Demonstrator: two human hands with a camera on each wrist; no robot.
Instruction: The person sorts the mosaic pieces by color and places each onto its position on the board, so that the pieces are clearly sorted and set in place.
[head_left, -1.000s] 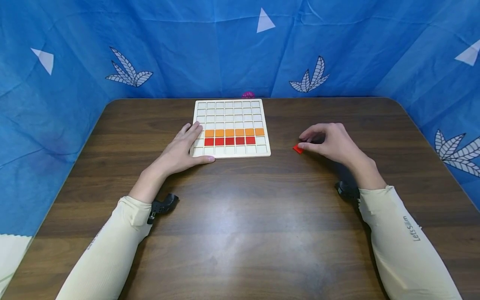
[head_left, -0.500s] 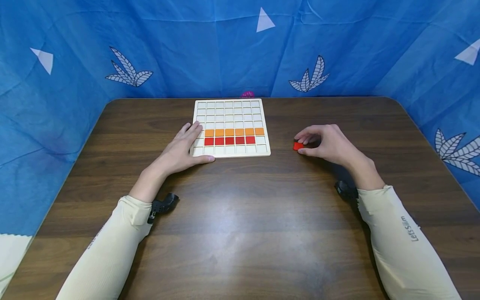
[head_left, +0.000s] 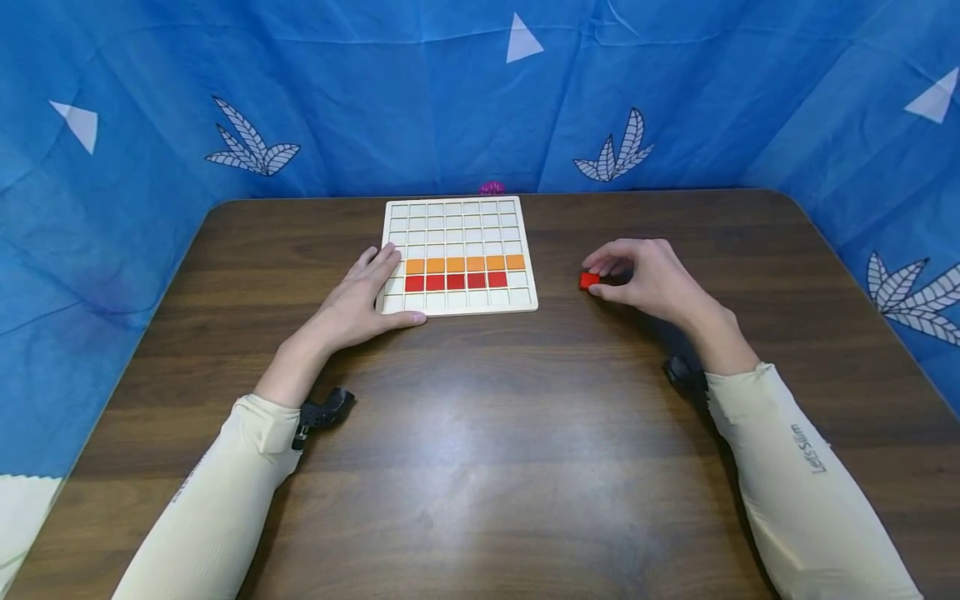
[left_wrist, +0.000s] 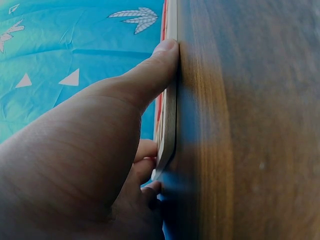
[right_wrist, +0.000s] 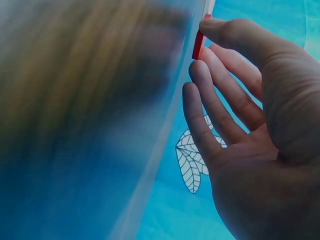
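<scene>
A pale grid board [head_left: 453,223] lies flat at the far middle of the table, with a row of orange square tiles [head_left: 454,265] above a row of red square tiles [head_left: 455,282]. My left hand [head_left: 352,300] rests on the board's near left corner, fingers spread over its left side and thumb along its front edge. Right of the board, my right hand [head_left: 648,275] pinches a loose red tile [head_left: 589,281] between thumb and fingers. In the right wrist view that red tile [right_wrist: 200,40] shows edge-on at the fingertips, its remaining fingers loosely bent.
The brown wooden table [head_left: 465,433] spreads in front of both arms. A blue patterned cloth [head_left: 480,100] hangs behind the table and along its sides. Each wrist wears a black camera mount, the left one [head_left: 326,408] close to the tabletop.
My right hand has shifted slightly left and away from me with the red tile, which has turned from a tilted position to a flatter one. The left hand stays on the board.
</scene>
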